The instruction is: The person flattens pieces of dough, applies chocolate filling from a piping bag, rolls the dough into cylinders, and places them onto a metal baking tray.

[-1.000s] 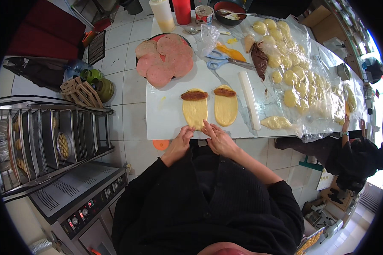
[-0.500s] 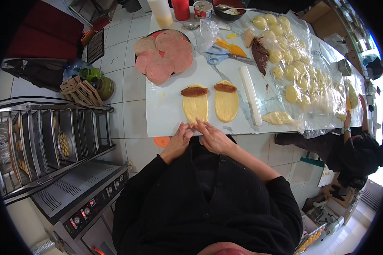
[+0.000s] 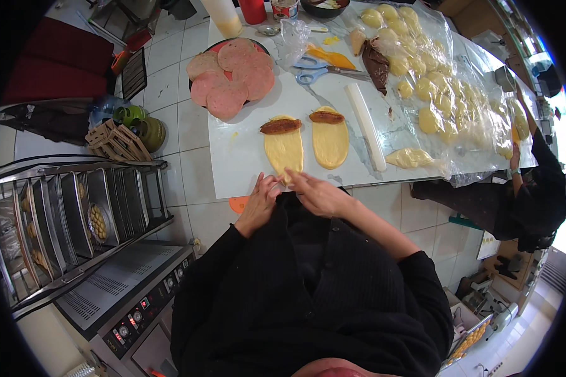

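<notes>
Two flattened oval pieces of yellow dough lie side by side on the white table. Across the far end of each is a brown, browned-looking strip of filling. My left hand and my right hand meet at the near end of the left dough piece, fingers pinched on its narrow tip by the table's front edge. The brown filling rests at that piece's far end. Just to the right, untouched, lies the other dough piece with its own brown filling.
Round pink meat slices cover a dark plate at far left. Blue-handled scissors, a white rolling pin and a piping bag lie beyond. Dough balls sit under plastic at right, near a co-worker. Tray rack stands left.
The whole view has shifted slightly, with the table's things now higher and further left. My fingers still work at the near tip of the left dough piece, which looks narrower there.
</notes>
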`<state>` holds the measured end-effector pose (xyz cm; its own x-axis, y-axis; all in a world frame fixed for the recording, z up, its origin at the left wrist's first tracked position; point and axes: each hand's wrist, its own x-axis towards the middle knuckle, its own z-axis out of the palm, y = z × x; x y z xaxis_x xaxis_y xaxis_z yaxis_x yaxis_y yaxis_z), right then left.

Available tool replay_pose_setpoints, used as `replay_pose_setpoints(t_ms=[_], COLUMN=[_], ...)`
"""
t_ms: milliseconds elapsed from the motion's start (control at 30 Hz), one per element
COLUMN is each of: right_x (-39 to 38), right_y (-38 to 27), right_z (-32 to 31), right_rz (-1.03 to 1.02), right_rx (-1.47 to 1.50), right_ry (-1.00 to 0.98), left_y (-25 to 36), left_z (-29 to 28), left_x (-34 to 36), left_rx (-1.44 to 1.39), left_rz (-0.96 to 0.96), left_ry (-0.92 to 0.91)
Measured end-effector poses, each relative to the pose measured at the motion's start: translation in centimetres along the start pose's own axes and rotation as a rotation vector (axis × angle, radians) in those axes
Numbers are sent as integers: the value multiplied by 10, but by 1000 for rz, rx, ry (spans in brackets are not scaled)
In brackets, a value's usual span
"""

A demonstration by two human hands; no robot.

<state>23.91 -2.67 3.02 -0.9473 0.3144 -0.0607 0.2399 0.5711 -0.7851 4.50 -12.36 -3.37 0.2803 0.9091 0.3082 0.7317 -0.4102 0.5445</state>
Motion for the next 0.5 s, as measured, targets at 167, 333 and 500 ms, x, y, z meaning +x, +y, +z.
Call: replay_pose_setpoints(t_ms=[167,333,500], right_x=[-12,-8,-9], right_y=[13,5,6], right_z=[10,0,7], right_rz=[17,-4,-12], right_rx=[-91,-156,-124], right_ry=[124,85,90], left_y=[4,2,6], left_z=[1,-6,-5], left_x=[7,-5,-7], left_rx=[-82,-90,-93], left_rz=[32,-63,-60], left_ry=[-62,-169,-102])
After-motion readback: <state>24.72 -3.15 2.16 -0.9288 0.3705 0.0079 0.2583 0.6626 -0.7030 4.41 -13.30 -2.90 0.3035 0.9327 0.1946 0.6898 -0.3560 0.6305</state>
